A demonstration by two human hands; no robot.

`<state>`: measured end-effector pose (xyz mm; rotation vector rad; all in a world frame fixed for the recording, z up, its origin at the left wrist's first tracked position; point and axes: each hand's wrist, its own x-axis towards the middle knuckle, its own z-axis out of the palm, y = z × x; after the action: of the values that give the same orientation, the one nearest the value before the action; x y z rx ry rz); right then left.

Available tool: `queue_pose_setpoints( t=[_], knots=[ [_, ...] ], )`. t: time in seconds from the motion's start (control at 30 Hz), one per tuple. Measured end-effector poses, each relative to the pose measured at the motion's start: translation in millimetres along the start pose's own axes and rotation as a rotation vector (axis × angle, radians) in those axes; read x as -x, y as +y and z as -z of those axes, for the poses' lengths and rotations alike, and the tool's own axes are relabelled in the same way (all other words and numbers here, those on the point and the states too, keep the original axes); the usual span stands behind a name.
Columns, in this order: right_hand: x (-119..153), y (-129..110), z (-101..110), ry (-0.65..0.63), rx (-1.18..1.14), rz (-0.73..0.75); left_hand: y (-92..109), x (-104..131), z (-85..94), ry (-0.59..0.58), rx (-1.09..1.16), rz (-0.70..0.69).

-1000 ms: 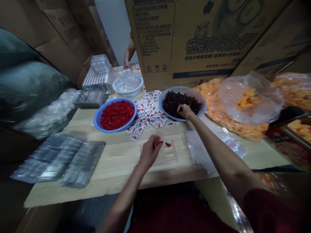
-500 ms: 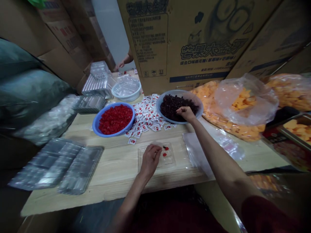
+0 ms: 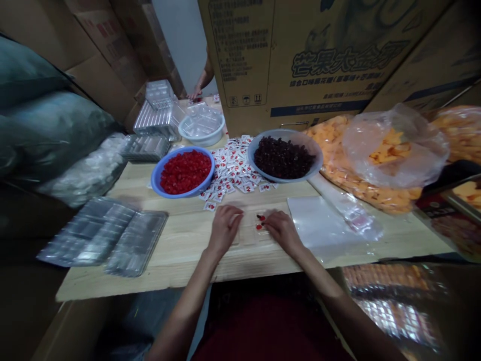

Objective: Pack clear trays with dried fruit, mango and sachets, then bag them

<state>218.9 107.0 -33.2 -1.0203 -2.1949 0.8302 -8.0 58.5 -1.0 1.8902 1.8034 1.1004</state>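
A clear plastic tray (image 3: pixel 247 231) lies on the wooden table, with red pieces (image 3: pixel 259 227) and dark pieces in its right part. My right hand (image 3: pixel 283 231) is over the tray's right side, fingertips pinched on a small dark piece beside the lower red one. At the tray's left side is my left hand (image 3: pixel 226 225), its fingers drawn together; what they hold, if anything, is hidden. Behind the hands stand a blue bowl of red pieces (image 3: pixel 185 173) and a pale bowl of dark pieces (image 3: pixel 284 154).
Small printed packets (image 3: pixel 236 165) are heaped between the bowls. Clear trays (image 3: pixel 137 240) lie at left, plastic bags (image 3: pixel 319 223) at right beside bagged orange pieces (image 3: pixel 376 185). Large cartons (image 3: pixel 308 95) stand behind. Another person's hand (image 3: pixel 195 94) shows at the back.
My right hand has left the bowl of dark pieces and come down to the tray. My left hand stays at the tray's left side. The view has shifted slightly.
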Motion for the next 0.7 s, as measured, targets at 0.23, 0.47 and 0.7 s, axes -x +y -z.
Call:
queue_pose_setpoints(
  t=[0.23,0.47,0.7],
  knots=[
    [6.9,10.0,-7.1,0.065,0.001,0.022,7.2,-25.3,-50.2,-0.270,-0.216,-0.077],
    [5.7,7.8,-10.6,0.030,0.137,-0.004,10.8,-32.4,-44.2,-0.413,-0.324,-0.118],
    [5.4,3.1,-10.4,0.098,0.096,0.009,6.7,-52.3,17.1,-0.192,-0.150,-0.030]
  ],
)
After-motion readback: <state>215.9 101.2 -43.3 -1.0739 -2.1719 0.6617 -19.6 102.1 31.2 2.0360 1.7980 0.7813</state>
